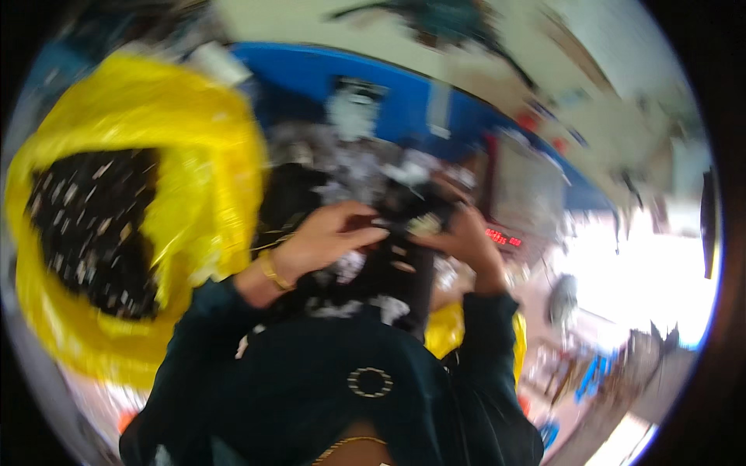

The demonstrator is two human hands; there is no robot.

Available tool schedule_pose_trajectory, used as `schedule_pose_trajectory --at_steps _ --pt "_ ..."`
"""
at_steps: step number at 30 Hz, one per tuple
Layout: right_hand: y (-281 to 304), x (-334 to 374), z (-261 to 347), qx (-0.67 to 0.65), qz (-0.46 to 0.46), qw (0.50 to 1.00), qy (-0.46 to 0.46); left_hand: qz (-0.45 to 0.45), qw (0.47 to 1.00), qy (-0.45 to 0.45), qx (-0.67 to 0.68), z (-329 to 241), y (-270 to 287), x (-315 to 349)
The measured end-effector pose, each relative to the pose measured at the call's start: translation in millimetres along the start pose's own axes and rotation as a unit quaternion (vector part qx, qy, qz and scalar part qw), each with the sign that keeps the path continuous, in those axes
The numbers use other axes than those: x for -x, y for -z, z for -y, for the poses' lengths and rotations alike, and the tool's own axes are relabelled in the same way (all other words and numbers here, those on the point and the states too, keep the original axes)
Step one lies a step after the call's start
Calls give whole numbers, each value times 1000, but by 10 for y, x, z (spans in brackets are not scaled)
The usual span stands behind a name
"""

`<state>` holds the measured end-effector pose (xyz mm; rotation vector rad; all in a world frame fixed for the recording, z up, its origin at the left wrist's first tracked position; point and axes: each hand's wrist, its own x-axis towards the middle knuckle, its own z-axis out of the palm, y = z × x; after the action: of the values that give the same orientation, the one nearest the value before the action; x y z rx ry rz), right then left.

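Observation:
Motion smears the picture. My left hand (334, 237), with a gold bracelet (273, 272) on the wrist, is held over a dark surface in front of me. Its thumb and fingers curl toward each other; whatever is between them is too blurred to name. Across from it, a short gap away, my right hand (465, 239) is bent inward. A small pale piece (424, 225) shows at its thumb, beside a dark, soft-looking thing (412, 198) at its fingers. White scraps (351, 266) lie below and between the hands.
At the left stands a large yellow plastic bag (206, 171), holding many dark pieces (93, 233) with light flecks. A blue panel (291, 74) rises behind the heap of grey and white scraps (361, 167). A red digital display (503, 238) glows at the right. Another yellow bag (445, 330) shows beneath my right arm.

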<state>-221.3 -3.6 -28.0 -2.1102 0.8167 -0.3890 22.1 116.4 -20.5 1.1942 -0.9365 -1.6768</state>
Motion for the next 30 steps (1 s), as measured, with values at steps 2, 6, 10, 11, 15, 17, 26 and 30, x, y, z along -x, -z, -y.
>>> schedule_pose_trajectory --at_steps 2,6,10,11,15,17,26,30 --pt "30 264 150 -157 -31 977 -144 -70 994 -80 16 52 249 156" --pt "603 1115 85 73 135 943 -295 -364 896 -236 96 49 1124 734" --pt "1034 2187 -943 234 173 847 -444 -672 562 -103 -471 206 2255 1602" --pt "999 2257 -998 171 99 884 -423 -690 450 -19 -566 166 2397 1731" --pt "586 1373 -495 122 74 947 -288 -668 433 154 -586 242 2903 1764" --pt "465 1054 -422 124 99 955 -250 -627 472 254 -565 419 3232 1743" --pt "63 175 234 -76 86 978 -173 -577 778 -246 -29 34 2029 1646" --pt "-453 -391 573 -202 152 966 -61 -501 822 -267 39 -99 1406 1325"
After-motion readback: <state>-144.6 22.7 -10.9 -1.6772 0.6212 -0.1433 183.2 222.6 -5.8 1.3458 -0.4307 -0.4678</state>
